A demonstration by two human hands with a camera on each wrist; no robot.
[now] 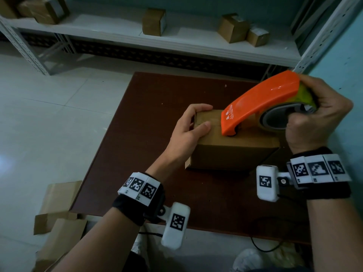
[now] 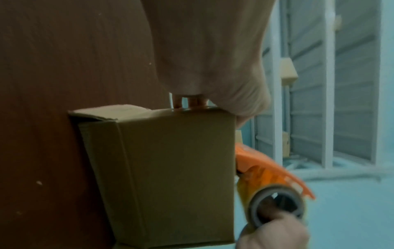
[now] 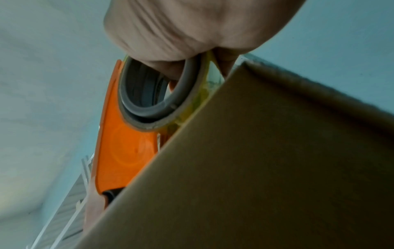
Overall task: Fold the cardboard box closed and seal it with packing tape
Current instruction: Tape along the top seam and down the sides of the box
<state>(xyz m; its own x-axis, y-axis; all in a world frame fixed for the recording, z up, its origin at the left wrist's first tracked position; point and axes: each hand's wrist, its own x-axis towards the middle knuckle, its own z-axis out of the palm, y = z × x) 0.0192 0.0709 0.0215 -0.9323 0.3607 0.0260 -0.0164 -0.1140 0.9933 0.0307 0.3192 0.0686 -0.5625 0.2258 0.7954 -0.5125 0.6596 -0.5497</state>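
A small brown cardboard box (image 1: 231, 154) stands on the dark brown board (image 1: 157, 107) with its top flaps folded down. My left hand (image 1: 191, 126) grips the box's left top end, thumb lying on the flap seam. My right hand (image 1: 316, 118) grips an orange tape dispenser (image 1: 261, 101) with fingers through the roll's grey core (image 1: 279, 118). The dispenser's front end rests on the box top near the middle of the seam. The left wrist view shows the box side (image 2: 170, 168) and the dispenser (image 2: 275, 170). The right wrist view shows the core (image 3: 149, 94) against the box (image 3: 255, 168).
A white metal shelf (image 1: 176, 40) runs behind the board and carries several small cardboard boxes (image 1: 154, 21). Flattened cardboard pieces (image 1: 59, 213) lie on the pale tiled floor at lower left. A black cable (image 1: 265, 248) lies near the board's front edge.
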